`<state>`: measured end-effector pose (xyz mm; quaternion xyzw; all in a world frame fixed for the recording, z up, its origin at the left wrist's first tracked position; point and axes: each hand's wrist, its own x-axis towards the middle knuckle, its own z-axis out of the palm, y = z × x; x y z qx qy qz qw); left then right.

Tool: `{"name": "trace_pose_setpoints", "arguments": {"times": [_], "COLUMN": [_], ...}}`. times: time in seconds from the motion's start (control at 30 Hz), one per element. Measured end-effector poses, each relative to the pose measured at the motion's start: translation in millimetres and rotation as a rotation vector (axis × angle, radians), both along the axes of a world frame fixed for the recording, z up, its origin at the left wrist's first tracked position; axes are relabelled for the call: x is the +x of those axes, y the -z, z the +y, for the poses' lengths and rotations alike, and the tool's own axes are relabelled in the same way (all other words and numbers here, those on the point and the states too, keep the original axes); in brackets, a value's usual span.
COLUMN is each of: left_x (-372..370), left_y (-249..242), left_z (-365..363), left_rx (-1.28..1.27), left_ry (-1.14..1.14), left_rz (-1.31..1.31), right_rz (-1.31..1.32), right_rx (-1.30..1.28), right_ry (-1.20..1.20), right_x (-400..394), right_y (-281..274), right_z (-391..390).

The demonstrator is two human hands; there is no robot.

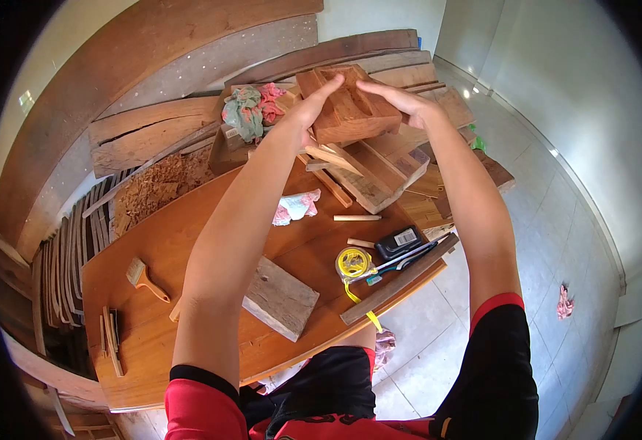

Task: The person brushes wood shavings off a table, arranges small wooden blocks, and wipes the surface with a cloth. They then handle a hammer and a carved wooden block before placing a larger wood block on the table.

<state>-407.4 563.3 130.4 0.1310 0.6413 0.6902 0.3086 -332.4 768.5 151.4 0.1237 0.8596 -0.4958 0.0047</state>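
Note:
At the far end of the table, I hold a reddish-brown carved wooden block (350,126) with hollows in its upper face. My left hand (310,111) grips its left side, thumb over the top edge. My right hand (403,101) clasps the right side in the same way. Most fingers of both hands are hidden from view. Directly below the block lie a wooden trough-like piece (379,172) and thin wood strips (332,158). A crumpled pink-and-white cloth (296,207) is on the table nearer to me.
On the wooden table (203,352) are a paintbrush (147,279), a rough wood block (284,299), a yellow tape measure (354,262), a black case (398,243) and a long wood bar (401,279). Boards (152,125) and wood shavings (156,192) lie beyond the table.

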Motion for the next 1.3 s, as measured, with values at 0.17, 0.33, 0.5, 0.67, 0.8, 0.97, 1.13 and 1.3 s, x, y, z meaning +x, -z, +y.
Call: {"name": "trace_pose_setpoints", "arguments": {"times": [0.17, 0.33, 0.5, 0.67, 0.8, 0.97, 1.13, 1.3], "left_x": [5.2, 4.0, -36.2, 48.1, 70.3, 98.6, 103.4, 79.1], "left_y": [-1.9, -6.1, 51.3, 26.0, 35.2, 30.3, 22.9, 86.3], "left_z": [-9.5, -24.6, -5.5, -82.6, -172.5, -339.0, -522.7, -700.1], "left_rx": [-0.128, -0.203, 0.297, 0.073, 0.269, 0.112, 0.026, -0.084], "left_ry": [-0.044, -0.026, 0.344, -0.345, -0.321, -0.546, -0.852, -1.032], "left_rz": [0.061, 0.069, -0.110, 0.125, 0.073, 0.262, 0.254, 0.196], "right_rz": [0.062, 0.051, 0.241, 0.085, 0.118, 0.115, 0.119, 0.108], "right_rx": [0.017, -0.055, 0.074, 0.070, 0.609, 0.661, 0.803, 0.853], "right_ry": [0.025, 0.006, 0.078, 0.028, -0.030, -0.092, -0.071, -0.051], "right_x": [14.7, 7.2, -9.8, -28.4, -26.3, -31.9, -45.7, -43.3], "right_y": [-5.0, -2.0, 22.3, 38.5, 30.1, 29.0, 36.3, 36.5], "right_z": [-12.5, -3.9, 22.3, 30.4, 15.6, 3.2, 7.8, -6.3]}}
